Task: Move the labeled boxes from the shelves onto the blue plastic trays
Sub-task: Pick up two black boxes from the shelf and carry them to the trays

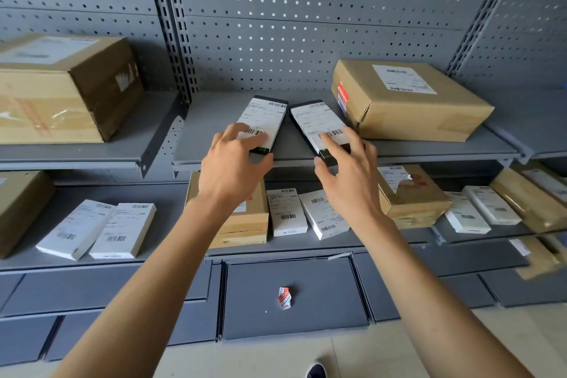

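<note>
We cannot read the print on the white shipping labels (320,124); the big brown cardboard box (55,89) at left is cut off by the edge.

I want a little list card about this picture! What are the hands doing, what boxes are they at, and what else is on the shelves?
left hand: left hand lies on the left slim black box with a white label, fingers spread
right hand: right hand reaches over the right slim black box with a white label, fingers spread
where the black boxes are: side by side on the upper grey metal shelf
beside them: brown cardboard box with a label, to the right
shelf below: small white labelled boxes
blue trays: not in view
</note>
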Tool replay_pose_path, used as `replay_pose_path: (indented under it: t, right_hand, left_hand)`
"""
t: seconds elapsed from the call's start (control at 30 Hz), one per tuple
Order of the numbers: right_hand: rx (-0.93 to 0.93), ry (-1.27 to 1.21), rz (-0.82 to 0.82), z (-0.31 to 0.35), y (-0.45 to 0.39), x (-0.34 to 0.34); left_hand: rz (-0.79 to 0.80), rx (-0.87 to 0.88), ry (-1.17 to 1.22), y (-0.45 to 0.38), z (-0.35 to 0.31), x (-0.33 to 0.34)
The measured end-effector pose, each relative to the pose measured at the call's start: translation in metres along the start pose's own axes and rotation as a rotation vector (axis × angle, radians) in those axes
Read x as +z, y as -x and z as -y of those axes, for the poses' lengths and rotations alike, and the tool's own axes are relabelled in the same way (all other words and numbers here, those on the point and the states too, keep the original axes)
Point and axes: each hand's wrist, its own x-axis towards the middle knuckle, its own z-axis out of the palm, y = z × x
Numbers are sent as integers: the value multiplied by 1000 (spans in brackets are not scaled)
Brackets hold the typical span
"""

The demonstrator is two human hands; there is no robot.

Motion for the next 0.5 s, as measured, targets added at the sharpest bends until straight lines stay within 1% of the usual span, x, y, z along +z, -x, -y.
replay_pose_path:
  t: [0.1, 0.33, 0.5]
  right_hand:
    - [-30, 4, -61, 5, 7, -2]
    - [-74, 0, -188, 13, 16, -20]
    - [-42, 21, -238, 6, 29, -43]
  left_hand:
    - [-45, 20, 19, 8, 2, -5]
    - [-176, 132, 41, 22, -4, -20]
    - [-214, 209, 95, 26, -23, -17]
